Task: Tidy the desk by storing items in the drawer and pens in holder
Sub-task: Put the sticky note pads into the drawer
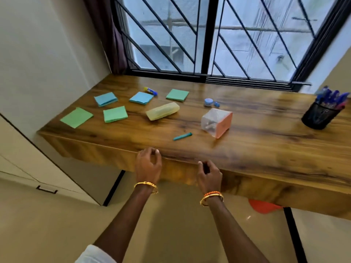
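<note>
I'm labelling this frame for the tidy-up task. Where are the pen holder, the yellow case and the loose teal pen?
pen holder (317,118): head view, on its black mesh wall.
yellow case (162,111): head view, middle of its lid.
teal pen (182,136): head view, mid-barrel.

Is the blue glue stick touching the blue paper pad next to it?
Cannot tell. In the head view the glue stick lies right at the far corner of the blue paper pad, with no clear gap, but blur hides whether they actually meet.

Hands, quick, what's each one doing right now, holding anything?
Left hand: loosely curled at the desk's front edge, holding nothing.
Right hand: loosely curled near the same edge, holding nothing.
</note>
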